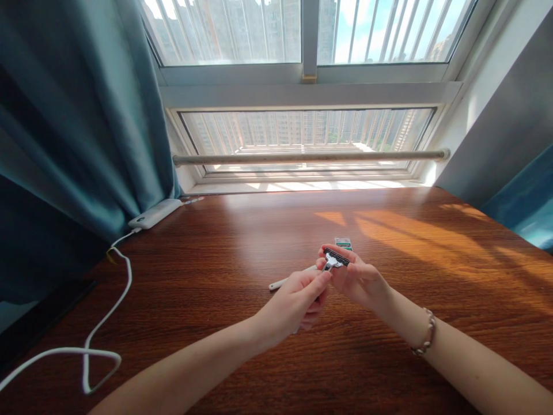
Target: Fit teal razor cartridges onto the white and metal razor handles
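Observation:
My left hand is closed around the handle of a razor, held above the table with its head up. The razor has a silver neck and a dark blade cartridge. My right hand is at the head end, fingers curled behind the cartridge and thumb near its right end. Beneath the hands, a thin white handle with a hole in its end lies on the table; its other end is hidden. Just behind my right fingers rests a small clear-and-green pack, partly covered.
The brown wooden table reaches to the window, which has a rail across it. At the left, a white device with a white cable lies by the blue curtain.

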### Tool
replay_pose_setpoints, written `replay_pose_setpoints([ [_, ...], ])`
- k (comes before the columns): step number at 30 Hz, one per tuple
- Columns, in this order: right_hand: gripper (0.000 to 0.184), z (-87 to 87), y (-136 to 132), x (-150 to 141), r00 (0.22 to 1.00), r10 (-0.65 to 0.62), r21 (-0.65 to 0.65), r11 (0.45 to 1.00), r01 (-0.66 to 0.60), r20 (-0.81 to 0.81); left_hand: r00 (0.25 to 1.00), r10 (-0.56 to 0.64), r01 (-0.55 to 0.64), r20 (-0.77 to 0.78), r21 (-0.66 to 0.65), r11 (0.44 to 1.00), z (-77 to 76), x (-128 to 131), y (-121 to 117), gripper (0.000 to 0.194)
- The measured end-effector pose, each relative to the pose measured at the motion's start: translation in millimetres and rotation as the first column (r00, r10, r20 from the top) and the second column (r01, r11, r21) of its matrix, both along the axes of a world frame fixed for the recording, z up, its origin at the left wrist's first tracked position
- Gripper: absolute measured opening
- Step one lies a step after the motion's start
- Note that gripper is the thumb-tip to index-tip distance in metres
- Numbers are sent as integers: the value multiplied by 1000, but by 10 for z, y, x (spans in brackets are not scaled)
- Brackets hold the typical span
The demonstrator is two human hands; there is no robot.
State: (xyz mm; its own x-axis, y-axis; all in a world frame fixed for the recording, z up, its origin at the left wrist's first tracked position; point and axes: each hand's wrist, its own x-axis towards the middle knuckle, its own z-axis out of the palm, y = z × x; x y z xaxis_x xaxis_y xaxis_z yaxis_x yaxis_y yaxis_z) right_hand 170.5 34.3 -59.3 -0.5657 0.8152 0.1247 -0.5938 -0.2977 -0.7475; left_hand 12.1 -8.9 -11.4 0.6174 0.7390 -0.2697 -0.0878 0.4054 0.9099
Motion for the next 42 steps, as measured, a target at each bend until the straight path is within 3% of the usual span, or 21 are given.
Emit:
replay_pose_setpoints([
  [22,41,-76,23,-21,1000,-3,-26,1000,3,-5,999,37,-37,-21,-8,999,-27,28,-4,42],
  [42,41,-38,47,24,1000,6,38,999,-5,-11,1000,-17,17,-9,-43,999,-61,38,-10,42],
])
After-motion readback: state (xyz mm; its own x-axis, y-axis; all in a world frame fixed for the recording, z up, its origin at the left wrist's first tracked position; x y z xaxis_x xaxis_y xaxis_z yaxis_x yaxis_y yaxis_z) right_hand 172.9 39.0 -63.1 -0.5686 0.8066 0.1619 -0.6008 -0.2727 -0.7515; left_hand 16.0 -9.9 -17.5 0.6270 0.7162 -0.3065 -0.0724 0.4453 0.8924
